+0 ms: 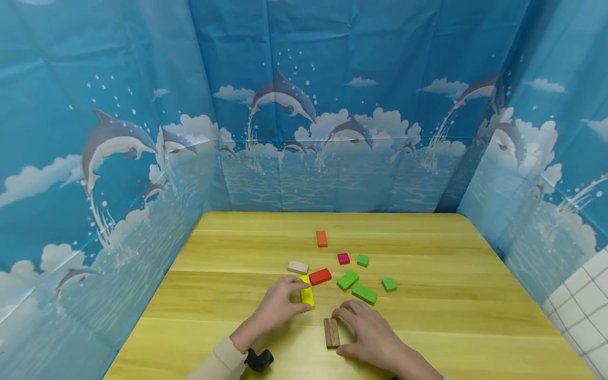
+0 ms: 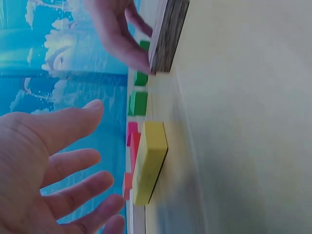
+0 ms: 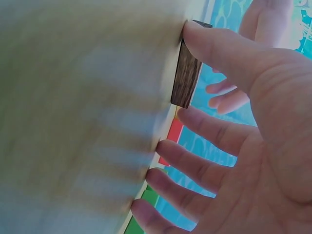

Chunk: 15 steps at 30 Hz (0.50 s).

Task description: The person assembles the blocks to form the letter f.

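Both my hands are low over the table (image 1: 214,295), and my right hand (image 1: 368,335) has its thumb and index finger at the two short ends of the one brown block (image 1: 331,333) — pinching it lengthways, as far as I can see, with my other fingertips down by the tabletop. That brown block lies flat, nearest to me, an oblong with dark, streaky wood grain. My left hand (image 1: 280,303) is relaxed, fingers spread about the one yellow block (image 1: 307,296), a smooth, sharp-cornered oblong. Altogether I count ten blocks. Four are green: two long green blocks (image 1: 364,294) near each other beyond my right hand, and two small green blocks (image 1: 363,260), almost square. One red block (image 1: 320,277), an oblong, sits just beside the yellow one's far end; one pale block (image 1: 297,267), also long, lies to the left of that end. One small pink block (image 1: 343,259) is squarish, and one orange block (image 1: 322,239) — oblong again — is farthest off. The table's pale yellow top shows wood grain running side to side. Around it hangs a creased blue curtain (image 1: 304,179) printed with dolphins and clouds, and square white tiles (image 1: 589,301) show at the right edge.
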Tool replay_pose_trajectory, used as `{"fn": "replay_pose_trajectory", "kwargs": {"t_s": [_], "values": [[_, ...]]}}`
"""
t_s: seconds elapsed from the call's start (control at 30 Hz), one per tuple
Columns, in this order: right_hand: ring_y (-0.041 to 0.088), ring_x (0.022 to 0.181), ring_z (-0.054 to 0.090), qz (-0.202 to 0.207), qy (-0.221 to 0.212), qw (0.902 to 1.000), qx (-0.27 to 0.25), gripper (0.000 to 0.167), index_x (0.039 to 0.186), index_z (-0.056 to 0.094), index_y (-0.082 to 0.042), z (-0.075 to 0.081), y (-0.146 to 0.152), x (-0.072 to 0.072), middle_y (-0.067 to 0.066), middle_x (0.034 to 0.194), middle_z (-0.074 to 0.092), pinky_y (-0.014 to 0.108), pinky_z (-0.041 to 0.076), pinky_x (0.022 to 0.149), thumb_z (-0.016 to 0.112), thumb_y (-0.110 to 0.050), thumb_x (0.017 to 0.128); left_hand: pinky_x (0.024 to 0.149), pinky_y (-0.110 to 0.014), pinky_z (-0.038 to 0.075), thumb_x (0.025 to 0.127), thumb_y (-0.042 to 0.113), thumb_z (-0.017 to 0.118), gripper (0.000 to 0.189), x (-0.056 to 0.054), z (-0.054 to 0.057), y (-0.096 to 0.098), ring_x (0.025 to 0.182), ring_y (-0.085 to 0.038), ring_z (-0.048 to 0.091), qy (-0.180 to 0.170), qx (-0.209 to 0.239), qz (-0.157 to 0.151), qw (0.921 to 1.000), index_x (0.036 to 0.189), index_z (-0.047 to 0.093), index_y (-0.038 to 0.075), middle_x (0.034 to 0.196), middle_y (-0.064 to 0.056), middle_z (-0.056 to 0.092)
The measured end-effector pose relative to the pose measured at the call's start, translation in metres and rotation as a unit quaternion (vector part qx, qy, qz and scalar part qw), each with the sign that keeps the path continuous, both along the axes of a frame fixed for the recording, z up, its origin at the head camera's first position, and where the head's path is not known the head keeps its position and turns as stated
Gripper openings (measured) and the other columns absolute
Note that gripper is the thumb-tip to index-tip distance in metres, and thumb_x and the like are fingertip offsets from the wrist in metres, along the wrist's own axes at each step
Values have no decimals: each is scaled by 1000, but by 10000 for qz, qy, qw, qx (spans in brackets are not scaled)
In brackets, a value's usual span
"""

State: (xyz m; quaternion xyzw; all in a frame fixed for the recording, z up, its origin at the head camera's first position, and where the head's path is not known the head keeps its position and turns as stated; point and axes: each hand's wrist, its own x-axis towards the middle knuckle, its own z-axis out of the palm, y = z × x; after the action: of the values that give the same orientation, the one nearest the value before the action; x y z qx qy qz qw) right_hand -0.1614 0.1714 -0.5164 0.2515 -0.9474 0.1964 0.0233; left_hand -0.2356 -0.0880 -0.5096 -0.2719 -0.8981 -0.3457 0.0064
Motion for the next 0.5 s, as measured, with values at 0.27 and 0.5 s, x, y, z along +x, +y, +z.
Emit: {"fn": "replay_pose_trajectory", "kwargs": {"t_s": [0.27, 0.5], "values": [[27, 123, 50, -29, -187, 9998, 103, 62, 125, 64, -23, -1, -1, -2, -1, 131, 53, 57, 48, 89, 85, -51, 74, 102, -51, 44, 83, 38, 84, 65, -16, -8, -8, 127, -29, 51, -240, -291, 124, 9992, 138, 62, 9, 140, -6, 55], [28, 123, 50, -38, -257, 9996, 96, 60, 124, 65, -23, -2, -2, -3, -1, 130, 53, 56, 48, 87, 85, -52, 75, 107, -51, 40, 79, 40, 87, 79, -25, -15, -11, 130, -31, 47, -293, -410, 148, 9986, 144, 56, 7, 147, -8, 52]]}}
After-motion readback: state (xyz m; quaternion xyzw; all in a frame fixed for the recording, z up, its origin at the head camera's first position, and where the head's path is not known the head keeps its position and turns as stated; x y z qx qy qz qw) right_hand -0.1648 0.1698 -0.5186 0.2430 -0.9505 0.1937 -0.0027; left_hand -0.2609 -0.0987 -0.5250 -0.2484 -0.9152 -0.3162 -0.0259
